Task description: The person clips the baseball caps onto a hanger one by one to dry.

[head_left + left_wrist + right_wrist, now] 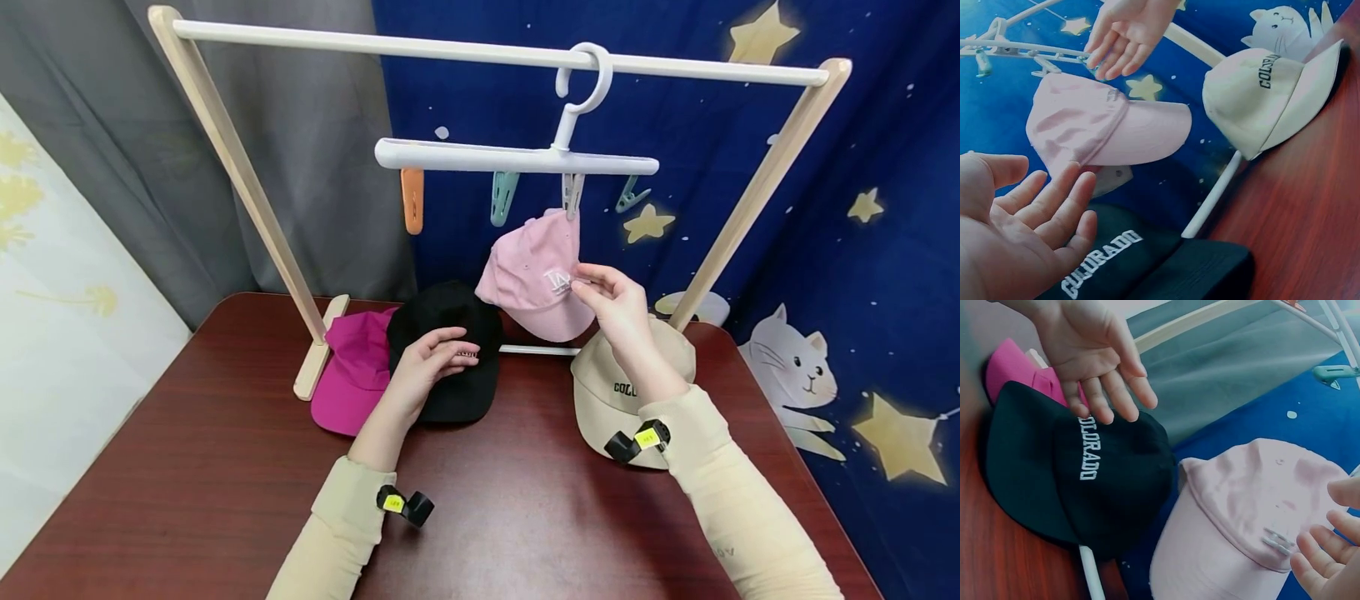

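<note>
A pink baseball cap (536, 271) with white letters hangs from a pale grey clip (572, 196) on the white hanger (517, 158). My right hand (618, 312) is beside its front, fingers loosely bent and holding nothing; whether the fingertips touch the cap I cannot tell. My left hand (427, 367) hovers in front of the black cap (476, 392), its fingers relaxed with nothing between them. White lettering reading COLORADO shows on the black cap (1029, 469) in the right wrist view. Beside it on the table lies a magenta cap (348, 375). A beige cap (607, 412) rests under my right forearm.
The hanger hooks over the top bar (450, 48) of a wooden rack standing on the dark red table (480, 500). An orange clip (412, 200), a green clip (504, 197) and a teal clip (632, 193) also hang from it. A blue starry curtain (840, 250) is behind.
</note>
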The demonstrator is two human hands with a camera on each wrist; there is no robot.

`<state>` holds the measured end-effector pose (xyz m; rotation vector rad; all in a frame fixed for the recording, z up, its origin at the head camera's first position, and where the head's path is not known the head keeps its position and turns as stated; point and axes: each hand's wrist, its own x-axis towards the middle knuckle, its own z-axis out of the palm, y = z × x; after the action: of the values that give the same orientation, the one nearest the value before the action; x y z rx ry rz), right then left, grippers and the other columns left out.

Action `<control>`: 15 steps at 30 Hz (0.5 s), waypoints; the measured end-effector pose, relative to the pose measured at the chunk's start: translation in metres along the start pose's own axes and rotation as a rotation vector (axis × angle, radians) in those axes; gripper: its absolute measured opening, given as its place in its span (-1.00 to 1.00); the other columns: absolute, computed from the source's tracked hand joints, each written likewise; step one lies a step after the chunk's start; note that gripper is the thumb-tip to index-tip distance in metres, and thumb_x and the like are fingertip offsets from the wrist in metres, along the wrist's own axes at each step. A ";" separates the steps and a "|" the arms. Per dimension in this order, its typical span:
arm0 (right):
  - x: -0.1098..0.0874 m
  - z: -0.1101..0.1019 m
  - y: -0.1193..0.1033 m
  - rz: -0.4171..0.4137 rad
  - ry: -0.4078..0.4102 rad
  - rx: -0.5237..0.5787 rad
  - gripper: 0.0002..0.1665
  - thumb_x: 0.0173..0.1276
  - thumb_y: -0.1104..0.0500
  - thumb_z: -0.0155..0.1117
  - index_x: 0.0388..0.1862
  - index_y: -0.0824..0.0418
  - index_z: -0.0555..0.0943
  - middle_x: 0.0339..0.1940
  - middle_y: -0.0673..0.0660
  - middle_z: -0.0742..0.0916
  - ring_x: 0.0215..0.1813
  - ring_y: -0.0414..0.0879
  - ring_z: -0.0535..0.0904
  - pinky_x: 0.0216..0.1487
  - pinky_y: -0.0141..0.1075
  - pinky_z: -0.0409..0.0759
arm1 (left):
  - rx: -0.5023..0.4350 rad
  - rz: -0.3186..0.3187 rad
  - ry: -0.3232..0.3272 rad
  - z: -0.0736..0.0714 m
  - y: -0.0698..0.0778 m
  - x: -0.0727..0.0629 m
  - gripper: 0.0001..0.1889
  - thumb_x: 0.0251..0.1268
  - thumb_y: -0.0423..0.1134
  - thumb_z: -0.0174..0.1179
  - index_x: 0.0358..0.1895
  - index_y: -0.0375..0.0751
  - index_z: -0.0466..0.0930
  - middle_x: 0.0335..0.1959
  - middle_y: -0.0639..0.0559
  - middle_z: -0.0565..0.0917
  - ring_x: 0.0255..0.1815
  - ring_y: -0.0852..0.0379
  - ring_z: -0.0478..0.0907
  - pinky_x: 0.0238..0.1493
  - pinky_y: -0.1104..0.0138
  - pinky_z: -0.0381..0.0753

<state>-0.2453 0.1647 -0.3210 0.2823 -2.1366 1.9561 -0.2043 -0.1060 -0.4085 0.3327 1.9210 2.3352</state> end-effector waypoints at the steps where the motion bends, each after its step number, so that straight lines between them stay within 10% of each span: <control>1: -0.001 0.001 0.001 0.005 -0.001 0.006 -0.60 0.32 0.40 0.22 0.12 0.52 0.50 0.10 0.42 0.58 -0.12 -0.26 0.58 -0.05 -0.47 0.52 | 0.009 -0.002 0.004 -0.002 0.001 -0.001 -0.60 0.46 -0.30 0.02 0.26 -0.44 0.32 -0.03 -0.27 0.63 -0.09 -0.06 0.64 0.07 0.18 0.52; 15: -0.016 0.007 0.025 0.055 -0.003 0.019 -0.63 0.32 0.40 0.22 0.09 0.54 0.52 0.05 0.42 0.62 -0.18 -0.31 0.61 -0.13 -0.43 0.56 | 0.091 -0.001 0.090 -0.025 0.004 -0.010 -0.63 0.47 -0.27 0.03 0.21 -0.44 0.36 -0.10 -0.24 0.66 -0.17 0.04 0.66 -0.01 0.25 0.57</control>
<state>-0.2378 0.1595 -0.3499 0.2319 -2.1510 2.0082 -0.1998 -0.1334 -0.4104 0.2375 2.0725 2.3044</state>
